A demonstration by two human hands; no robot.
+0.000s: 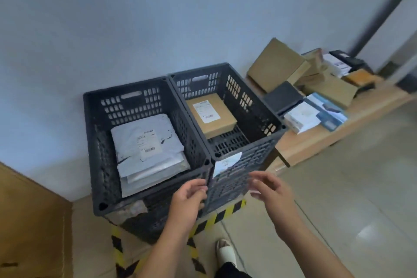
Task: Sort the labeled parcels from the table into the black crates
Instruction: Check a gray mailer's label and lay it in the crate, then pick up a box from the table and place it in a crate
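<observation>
Left hand (pixel 188 195) and right hand (pixel 269 188), lower centre: each grip relaxed, empty; left black perforated plastic crate (pixel 99 142) holds grey mailers (pixel 149 149); right black crate (pixel 255 106) holds brown cardboard box (pixel 213 114).

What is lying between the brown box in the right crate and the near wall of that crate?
Nothing: in the head view the stretch from the brown box to the right crate's near wall is bare slotted floor.

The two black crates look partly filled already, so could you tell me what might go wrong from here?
1. The right crate holds a brown box and the left crate grey mailers; a parcel could land in the wrong one.
2. Boxes on the table lean on each other, so pulling one may topple others.
3. Both hands, left and right, are empty beside the loose paper tag and might knock it off.
</observation>
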